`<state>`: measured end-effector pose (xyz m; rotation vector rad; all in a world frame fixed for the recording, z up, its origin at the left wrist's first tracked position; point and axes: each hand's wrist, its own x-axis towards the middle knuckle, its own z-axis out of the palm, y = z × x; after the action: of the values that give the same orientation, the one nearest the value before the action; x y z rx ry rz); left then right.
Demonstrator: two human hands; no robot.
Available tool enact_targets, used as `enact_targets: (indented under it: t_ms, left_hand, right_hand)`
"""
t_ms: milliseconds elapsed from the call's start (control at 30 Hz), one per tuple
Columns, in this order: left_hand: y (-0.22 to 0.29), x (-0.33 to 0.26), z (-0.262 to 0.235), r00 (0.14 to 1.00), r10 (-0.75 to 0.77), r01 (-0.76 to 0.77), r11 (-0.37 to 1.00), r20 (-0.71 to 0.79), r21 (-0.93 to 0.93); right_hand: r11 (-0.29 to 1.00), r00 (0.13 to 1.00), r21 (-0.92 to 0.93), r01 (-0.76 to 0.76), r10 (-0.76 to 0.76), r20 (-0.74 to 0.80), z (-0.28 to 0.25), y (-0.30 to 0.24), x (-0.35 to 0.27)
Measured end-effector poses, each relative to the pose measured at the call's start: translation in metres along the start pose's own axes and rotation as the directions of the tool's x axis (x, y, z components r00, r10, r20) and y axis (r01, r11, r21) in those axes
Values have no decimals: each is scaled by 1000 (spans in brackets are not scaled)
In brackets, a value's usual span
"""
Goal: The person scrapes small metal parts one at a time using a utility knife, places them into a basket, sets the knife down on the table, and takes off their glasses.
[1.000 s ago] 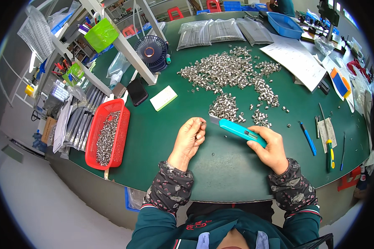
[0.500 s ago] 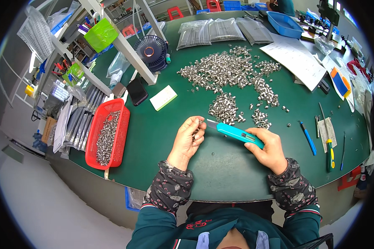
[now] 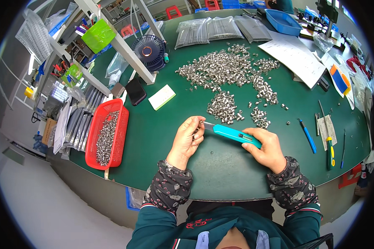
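Observation:
My left hand (image 3: 186, 140) is closed, pinching a small silvery metal ring (image 3: 201, 122) between thumb and forefinger. More metal pieces show tucked under its curled fingers. My right hand (image 3: 265, 149) is wrapped round a turquoise utility knife (image 3: 236, 135). The knife's extended blade (image 3: 208, 126) points left, and its tip meets the ring at my left fingertips. Just beyond my hands lies a small heap of metal rings (image 3: 221, 108), with a smaller cluster (image 3: 260, 118) to its right. A much larger pile of the same rings (image 3: 220, 68) spreads farther back on the green table (image 3: 212, 178).
To the left stands a red basket (image 3: 123, 137) of metal pieces. Near it are a phone (image 3: 136, 91), a notepad (image 3: 162, 97) and a fan (image 3: 148, 52). A blue-handled tool (image 3: 307, 137) and a screwdriver (image 3: 330, 153) lie right. Bagged tubes (image 3: 224, 29) lie at the back.
The knife has shifted slightly left, bringing its blade tip against the ring in my left fingers. My left hand has barely moved, and the whole view has shifted slightly.

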<state>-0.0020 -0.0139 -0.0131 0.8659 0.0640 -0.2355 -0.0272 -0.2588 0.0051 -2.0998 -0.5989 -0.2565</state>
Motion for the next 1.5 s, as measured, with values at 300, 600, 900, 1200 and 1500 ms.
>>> enact_targets:
  t_ms: [300,600,900,1200,1500]
  left_hand:
    - [-4,2,-2,999,37,-36,995,-2,96]
    - [0,0,8,996,71,-63,988,-52,140]
    - [-2,2,-3,999,49,-49,997,5,60]
    - [-3,1,-4,996,64,-72,989,69,128]
    - [9,12,2,985,11,-24,997,-169,-72]
  right_hand:
    - [999,1000,38,-10,10,19,1,1,-1]
    - [997,993,66,37,-30,-111,-2,0,2]
    - [999,1000,47,-26,26,7,0,1,0]
    - [998,998,53,-36,34,44,0,0,0]
    - [993,944,-23,113,-114,-308,-8,-1,4]
